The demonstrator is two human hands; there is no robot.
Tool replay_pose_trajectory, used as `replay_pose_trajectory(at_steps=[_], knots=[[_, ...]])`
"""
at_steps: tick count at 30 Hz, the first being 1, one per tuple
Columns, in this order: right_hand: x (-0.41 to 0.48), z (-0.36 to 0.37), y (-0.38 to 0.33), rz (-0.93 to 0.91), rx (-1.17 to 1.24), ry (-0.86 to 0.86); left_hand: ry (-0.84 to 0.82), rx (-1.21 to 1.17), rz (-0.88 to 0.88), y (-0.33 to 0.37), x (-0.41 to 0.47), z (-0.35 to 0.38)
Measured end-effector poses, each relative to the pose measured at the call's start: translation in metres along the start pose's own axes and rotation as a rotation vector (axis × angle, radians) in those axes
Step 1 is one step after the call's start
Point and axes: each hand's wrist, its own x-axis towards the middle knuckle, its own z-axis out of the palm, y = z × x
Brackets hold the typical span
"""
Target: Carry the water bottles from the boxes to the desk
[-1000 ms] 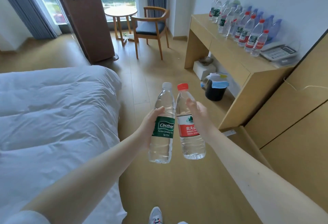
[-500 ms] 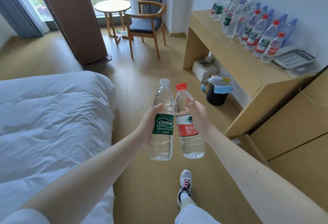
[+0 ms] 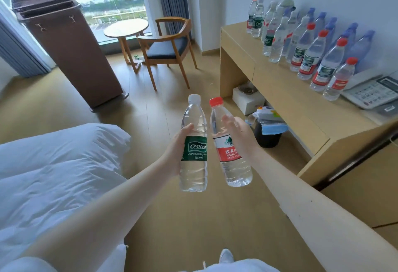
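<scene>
Bare desk [image 3: 286,91] front beside bottles [image 3: 305,50]

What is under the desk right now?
A white box sits on the floor under the desk. Beside it is a dark bin topped with rubbish. The desk top covers whatever lies further back.

The left forearm [image 3: 107,198] runs bare back from the left hand [image 3: 174,153]. At the end farthest from the fingers [image 3: 228,122], a white short sleeve [image 3: 23,264] with a soft, rounded hem covers the upper arm. The right forearm [image 3: 301,198] is uncovered from the right hand [image 3: 239,134] back to the frame edge. Well behind and below the fingertips, pale bluish-white trousers [image 3: 241,266] cover a leg. Just ahead of them, toward the fingers, shows the toe of a white shoe [image 3: 226,255].
</scene>
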Motion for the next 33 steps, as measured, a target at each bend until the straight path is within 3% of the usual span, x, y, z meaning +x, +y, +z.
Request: replay_pose_trajectory(at_steps=[16, 22, 33], knots=[[0.158, -0.059, 0.009, 0.092, 0.012, 0.175, -0.067, 0.125, 0.006, 0.089, 0.195, 0.032], [0.243, -0.045, -0.018, 0.105, 0.002, 0.276, -0.133, 0.151, 0.017, 0.161, 0.272, 0.019], [0.381, -0.021, -0.049, 0.149, 0.053, 0.301, -0.201, 0.166, 0.053, 0.263, 0.388, -0.019]])
